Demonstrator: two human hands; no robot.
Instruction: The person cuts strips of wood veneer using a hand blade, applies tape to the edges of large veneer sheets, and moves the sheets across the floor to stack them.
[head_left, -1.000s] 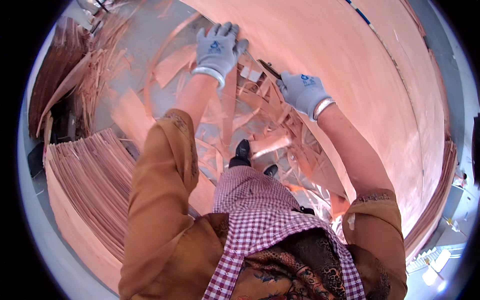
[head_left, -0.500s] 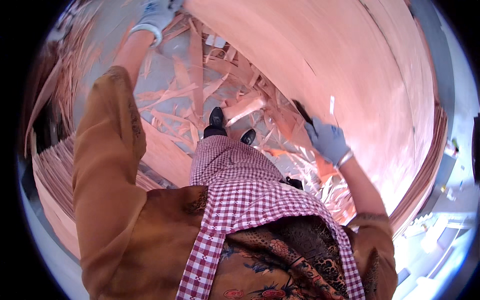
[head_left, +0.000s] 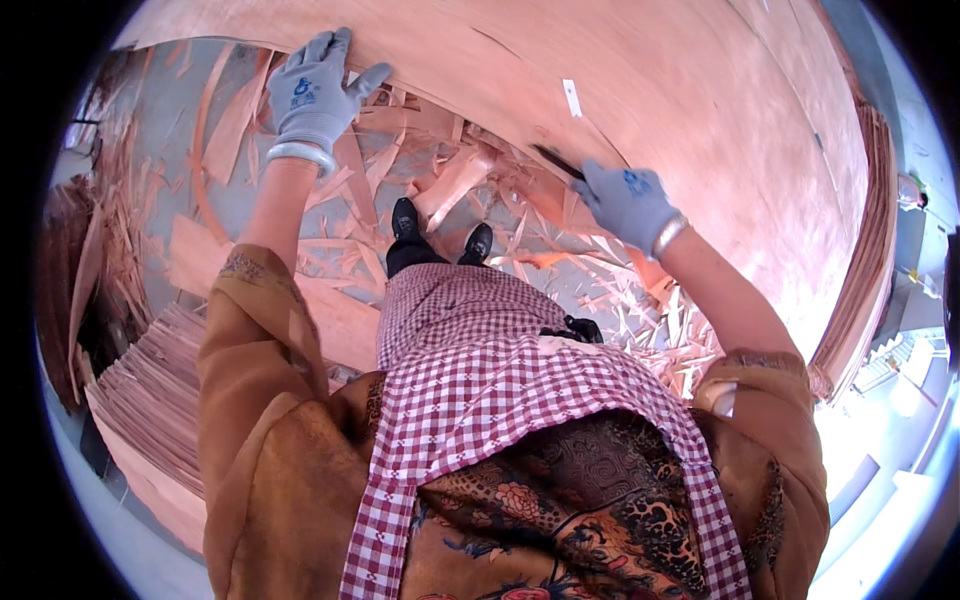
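Grey-gloved, the left hand (head_left: pixel 315 92) lay spread and empty at the veneer (head_left: pixel 640 85); the right hand (head_left: pixel 630 205) clasped a dark blade (head_left: pixel 557 161).

A broad pinkish veneer sheet (head_left: pixel 660 70) bears a white slip (head_left: pixel 571 98); below, jagged veneer strips (head_left: pixel 352 185) litter the grey floor (head_left: pixel 240 195).

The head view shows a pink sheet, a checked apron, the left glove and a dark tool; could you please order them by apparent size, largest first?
1. Pink sheet
2. Checked apron
3. Left glove
4. Dark tool, held in the right hand
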